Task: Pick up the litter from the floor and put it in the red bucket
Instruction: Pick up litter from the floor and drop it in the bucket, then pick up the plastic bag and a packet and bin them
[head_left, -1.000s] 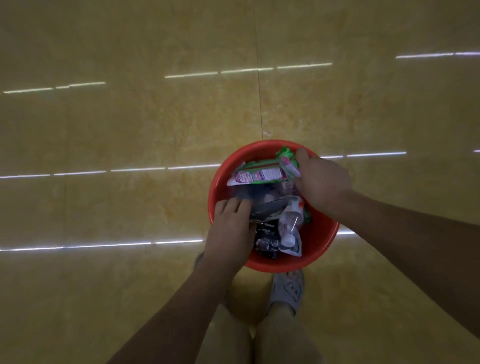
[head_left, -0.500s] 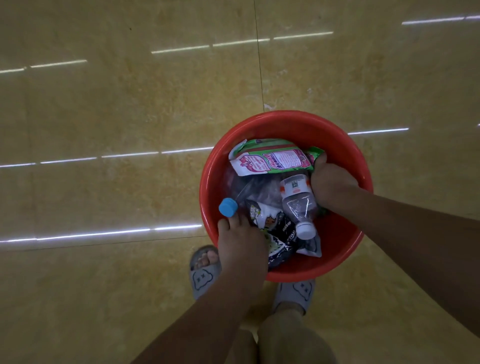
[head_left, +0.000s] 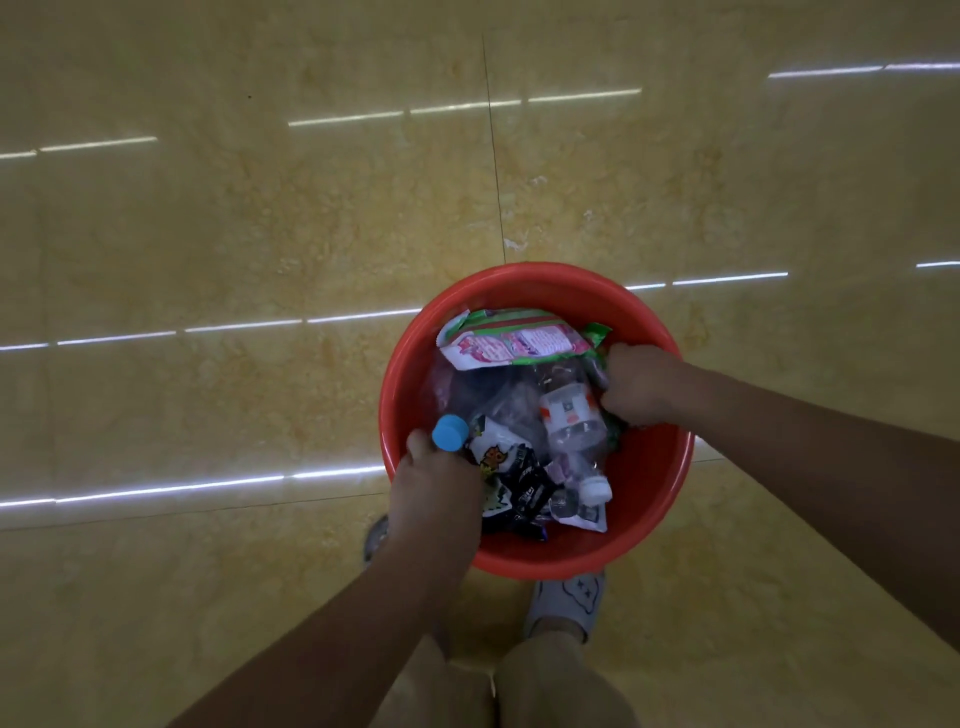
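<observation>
1. Left hand (head_left: 436, 488) sits over the near-left rim of the red bucket (head_left: 670, 499), thumb and fingertips pinching a blue cap (head_left: 450, 432). Whatever the cap belongs to is hidden under the hand.
2. Right hand (head_left: 644, 384) is balled up tight inside the far-right of the bucket, clutching the right end of a green-and-pink packet (head_left: 511, 343), which lies across the far side on top of the pile.
3. Between the hands there's a clear bottle with an orange-and-white label (head_left: 569, 415), with its white cap (head_left: 595, 488) pointing toward the near rim. A black snack wrapper (head_left: 519, 488) lies just left of it, touching the left hand. All the litter I can see is in the bucket.
4. The bucket stands on a glossy yellow tiled floor (head_left: 208, 234). A grey slipper (head_left: 566, 597) pokes out under the near rim, and the left forearm hides most of the other foot.
5. Versus a second ago: the left hand was pressed flat into the pile with no blue cap showing, and the right hand held the packet higher at the far rim. Half a second ago things looked nearly like this, though more of the left foot showed.
</observation>
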